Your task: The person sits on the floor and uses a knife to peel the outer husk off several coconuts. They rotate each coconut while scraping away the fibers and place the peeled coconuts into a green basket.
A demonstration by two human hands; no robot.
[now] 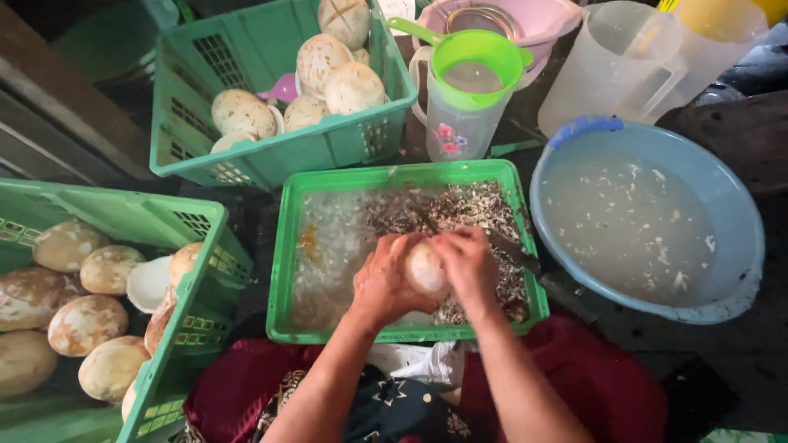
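I am seeing a green plastic crate [176,271] of pale husked coconuts at left; my left hand [382,283] and right hand [468,262] are closing around one peeled whitish coconut [425,269] over the shallow green plastic tray [283,271], blue water basin [735,213] at right.

Soft even daylight from above, dim dark corners, mild wide-angle bending at edges, slight softness, no harsh glare

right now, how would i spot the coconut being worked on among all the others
Find the shallow green plastic tray of shavings in the middle, between the two green crates. Above it, the left hand and right hand cup one pale round peeled coconut. It alone is held; the rest lie in crates.
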